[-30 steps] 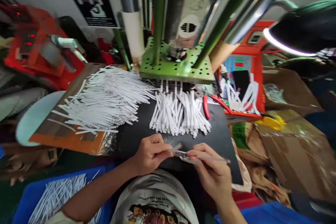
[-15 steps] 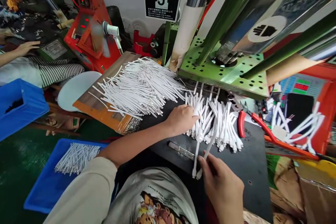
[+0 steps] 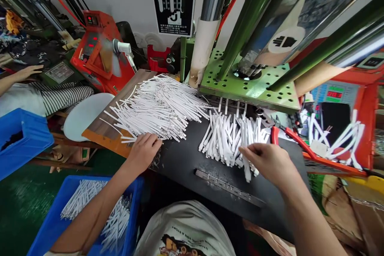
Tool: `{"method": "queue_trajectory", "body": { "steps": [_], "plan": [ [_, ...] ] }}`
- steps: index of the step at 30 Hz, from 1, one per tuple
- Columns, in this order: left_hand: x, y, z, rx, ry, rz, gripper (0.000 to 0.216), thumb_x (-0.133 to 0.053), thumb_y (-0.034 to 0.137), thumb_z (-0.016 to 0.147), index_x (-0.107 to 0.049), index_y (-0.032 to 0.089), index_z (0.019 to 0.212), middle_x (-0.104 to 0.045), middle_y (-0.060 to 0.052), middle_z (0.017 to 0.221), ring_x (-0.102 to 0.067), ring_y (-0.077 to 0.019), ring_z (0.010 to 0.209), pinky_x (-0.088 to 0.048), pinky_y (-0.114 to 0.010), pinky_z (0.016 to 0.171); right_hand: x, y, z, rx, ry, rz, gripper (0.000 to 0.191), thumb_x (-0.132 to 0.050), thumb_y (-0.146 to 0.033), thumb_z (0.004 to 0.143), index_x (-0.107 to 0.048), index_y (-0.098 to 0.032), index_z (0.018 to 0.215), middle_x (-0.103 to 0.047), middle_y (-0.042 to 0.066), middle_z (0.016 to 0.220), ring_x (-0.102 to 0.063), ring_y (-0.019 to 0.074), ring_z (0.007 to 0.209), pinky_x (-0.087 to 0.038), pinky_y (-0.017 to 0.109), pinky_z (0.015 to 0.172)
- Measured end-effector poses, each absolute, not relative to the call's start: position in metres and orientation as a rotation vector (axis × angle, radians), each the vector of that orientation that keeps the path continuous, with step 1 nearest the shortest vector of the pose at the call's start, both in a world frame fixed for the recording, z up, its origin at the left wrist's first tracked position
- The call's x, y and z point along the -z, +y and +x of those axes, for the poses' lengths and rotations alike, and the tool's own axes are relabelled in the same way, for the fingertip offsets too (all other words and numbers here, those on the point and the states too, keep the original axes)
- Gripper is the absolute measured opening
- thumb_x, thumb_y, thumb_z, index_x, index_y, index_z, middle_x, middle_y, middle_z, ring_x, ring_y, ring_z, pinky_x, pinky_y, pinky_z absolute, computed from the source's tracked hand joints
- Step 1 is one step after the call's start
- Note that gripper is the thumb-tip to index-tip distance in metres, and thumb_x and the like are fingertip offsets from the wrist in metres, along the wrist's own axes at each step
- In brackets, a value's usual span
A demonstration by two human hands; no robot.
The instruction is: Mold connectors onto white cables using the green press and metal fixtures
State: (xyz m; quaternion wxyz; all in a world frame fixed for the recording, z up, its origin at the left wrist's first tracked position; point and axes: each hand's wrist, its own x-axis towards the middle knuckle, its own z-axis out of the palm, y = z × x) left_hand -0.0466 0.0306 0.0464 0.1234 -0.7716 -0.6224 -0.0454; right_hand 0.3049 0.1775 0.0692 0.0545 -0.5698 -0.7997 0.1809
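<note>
My left hand (image 3: 145,151) is at the near left edge of a large pile of short white cables (image 3: 162,104). Its fingers are bent and pressed together; a white end sticks out beside them, but what they grip is hidden. On the black work surface my right hand (image 3: 267,164) pinches a white cable (image 3: 246,166) between thumb and fingertips. That cable lies at the right of a smaller bunch of white cables (image 3: 220,138). In front of the bunch, a notched metal bar (image 3: 228,187) lies aslant.
A green press plate (image 3: 249,88) stands behind the bunch, several white strips running under it. Red-handled pliers (image 3: 295,138) lie at right near a red control box (image 3: 364,128). A blue tray (image 3: 136,204) holds more cables at lower left. Another person's hand (image 3: 28,73) is far left.
My left hand has left the smaller bunch and moved left to the big pile. My right hand has moved up and right to the bunch. The metal bar is now uncovered.
</note>
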Motion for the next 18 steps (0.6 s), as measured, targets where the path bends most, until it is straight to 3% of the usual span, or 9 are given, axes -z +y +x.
{"method": "queue_trajectory", "body": {
  "steps": [4, 7, 10, 14, 18],
  "plan": [
    [-0.043, 0.042, -0.045, 0.286, -1.761, -2.364, 0.020, -0.043, 0.010, 0.098, -0.061, 0.017, 0.092, -0.064, -0.007, 0.092, -0.059, -0.0207, 0.091, -0.040, -0.035, 0.080, -0.086, 0.207, 0.259, -0.080, -2.562, -1.717, 0.027, -0.059, -0.036, 0.087, -0.064, -0.019, 0.067, -0.060, 0.005, 0.056, -0.054, 0.0189, 0.051, -0.033, 0.028, 0.050],
    [-0.050, 0.050, -0.031, 0.637, -1.723, -2.477, 0.017, -0.043, 0.012, 0.099, -0.057, 0.018, 0.092, -0.066, -0.004, 0.090, -0.060, -0.0174, 0.088, -0.041, -0.034, 0.082, -0.097, 0.208, 0.192, -0.225, -2.695, -1.207, 0.020, -0.052, -0.025, 0.095, -0.069, -0.017, 0.089, -0.070, 0.009, 0.083, -0.064, 0.0201, 0.074, -0.044, 0.028, 0.066],
    [-0.065, 0.059, -0.014, 0.963, -1.617, -2.525, 0.015, -0.045, 0.009, 0.097, -0.057, 0.018, 0.091, -0.066, -0.003, 0.086, -0.060, -0.0151, 0.083, -0.046, -0.030, 0.078, -0.102, 0.213, 0.116, -0.325, -2.833, -0.880, 0.024, -0.045, -0.021, 0.099, -0.068, -0.015, 0.104, -0.069, 0.011, 0.103, -0.065, 0.0203, 0.095, -0.045, 0.027, 0.078],
    [-0.087, 0.066, -0.001, 1.425, -1.630, -2.564, 0.023, -0.044, 0.006, 0.096, -0.062, 0.018, 0.101, -0.065, -0.004, 0.093, -0.061, -0.0116, 0.083, -0.050, -0.024, 0.074, -0.101, 0.222, 0.065, -0.348, -2.920, -0.843, 0.021, -0.050, -0.015, 0.095, -0.067, -0.012, 0.106, -0.068, 0.013, 0.103, -0.065, 0.0223, 0.094, -0.046, 0.029, 0.078],
    [-0.088, 0.068, 0.003, 1.949, -1.921, -2.484, 0.029, -0.047, 0.011, 0.098, -0.066, 0.025, 0.115, -0.067, -0.001, 0.094, -0.065, -0.0092, 0.079, -0.053, -0.023, 0.077, -0.092, 0.216, 0.104, -0.381, -2.972, -0.868, 0.022, -0.048, -0.012, 0.094, -0.066, -0.010, 0.108, -0.066, 0.017, 0.108, -0.062, 0.0236, 0.102, -0.044, 0.031, 0.086]
  ]
}}
